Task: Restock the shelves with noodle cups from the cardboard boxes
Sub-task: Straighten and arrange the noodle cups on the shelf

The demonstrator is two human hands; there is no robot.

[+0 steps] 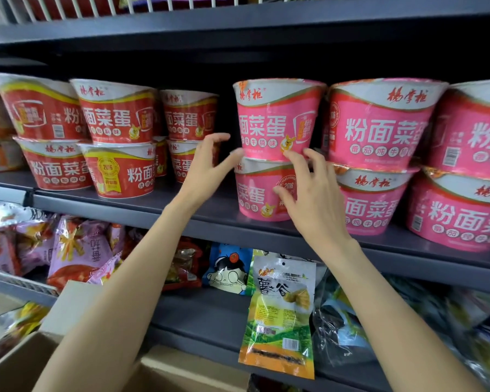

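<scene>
Pink noodle cups stand two high on the grey shelf (181, 219). The nearest stack has an upper pink cup (269, 120) on a lower pink cup (255, 193). My left hand (207, 165) hovers just left of this stack, fingers spread, thumb tip near the upper cup's base. My right hand (309, 193) lies in front of the stack, fingertips touching the seam between the two cups. Neither hand grips anything. Red noodle cups (116, 114) are stacked two high to the left. A cardboard box (20, 363) shows at the bottom left.
More pink cups (379, 123) fill the shelf to the right. Snack bags (77, 250) lie on the lower shelf, and a green-yellow packet (280, 315) hangs in front of it. A gap lies between the red and pink stacks. The upper shelf edge (238, 21) runs overhead.
</scene>
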